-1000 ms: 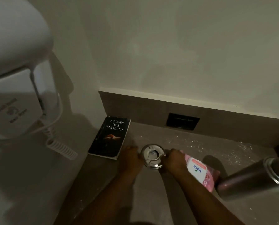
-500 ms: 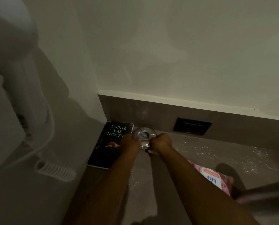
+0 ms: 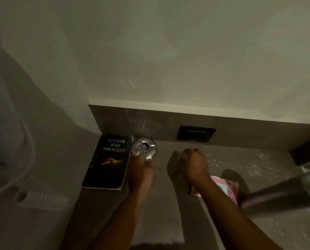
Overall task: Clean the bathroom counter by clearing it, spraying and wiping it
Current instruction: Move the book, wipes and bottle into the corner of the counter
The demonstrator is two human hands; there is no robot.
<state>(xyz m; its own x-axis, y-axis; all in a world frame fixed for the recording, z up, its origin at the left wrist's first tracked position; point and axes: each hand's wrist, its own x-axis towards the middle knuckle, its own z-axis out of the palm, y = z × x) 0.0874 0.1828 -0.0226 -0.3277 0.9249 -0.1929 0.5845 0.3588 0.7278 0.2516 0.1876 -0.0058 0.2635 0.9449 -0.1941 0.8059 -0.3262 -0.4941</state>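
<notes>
The counter (image 3: 161, 204) was a smooth, matte brown-grey slab with a low upstand of the same material along the back wall. A scatter of pale specks lay over its right half (image 3: 240, 163).

A round glass ashtray (image 3: 143, 147), clear and thick-walled with notches in its rim, sat at the back left of the counter, close against the upstand and just beside the top right corner of a paperback book (image 3: 108, 161). Being round, it had no long axis; it lay flat with its bowl facing up. The left hand (image 3: 139, 168) reached to its near edge, fingertips touching or gripping the rim; the blur made it hard to tell which.

The book lay flat, glossy black cover up, with white lettering. Its long axis ran from the back wall toward the person, leaning a little to the left at the near end.

The right hand (image 3: 193, 165) hovered over bare counter, well apart from the ashtray, fingers curled into a loose fist with nothing visible in them.

Behind the right forearm lay a soft pink packet (image 3: 226, 188) with a white label. A shiny metal cylinder (image 3: 284, 190) crossed the right edge, blurred. A dark rectangular plate (image 3: 195, 135) was set in the upstand. A coiled white cord (image 3: 40, 197) hung at the left.
</notes>
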